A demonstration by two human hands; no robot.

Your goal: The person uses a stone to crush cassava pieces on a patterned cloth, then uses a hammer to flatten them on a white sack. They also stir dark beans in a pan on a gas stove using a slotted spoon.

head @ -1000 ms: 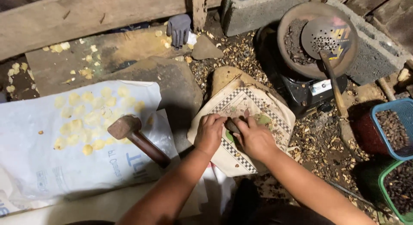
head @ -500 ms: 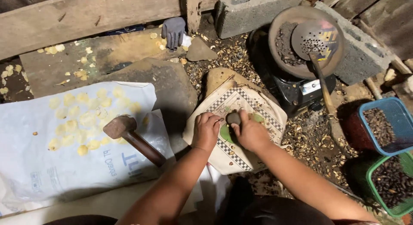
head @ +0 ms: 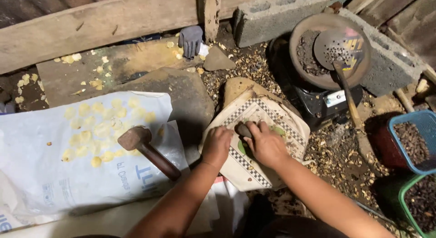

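Observation:
My left hand (head: 217, 146) rests with curled fingers on a cream cloth with a checkered border (head: 272, 117), which covers a rounded stone. My right hand (head: 265, 145) grips a small dark oblong piece (head: 243, 130) against the cloth; whether the left fingers also touch it I cannot tell. A wooden mallet (head: 145, 149) lies on a white plastic sack (head: 54, 174) to the left, near flat yellow discs (head: 97, 131) spread on the sack.
A black stove with a pan of dark grit (head: 313, 51) and a perforated ladle (head: 340, 49) stands at the upper right beside concrete blocks (head: 277, 10). Blue (head: 420, 138) and green (head: 418, 201) baskets hold dark nuts at the right. Shells litter the ground; a grey glove (head: 190, 38) lies by a plank.
Both hands have stayed on the cloth, the right one shifting its grip on the dark piece. The camera has tilted slightly, so the scene sits lower and further left.

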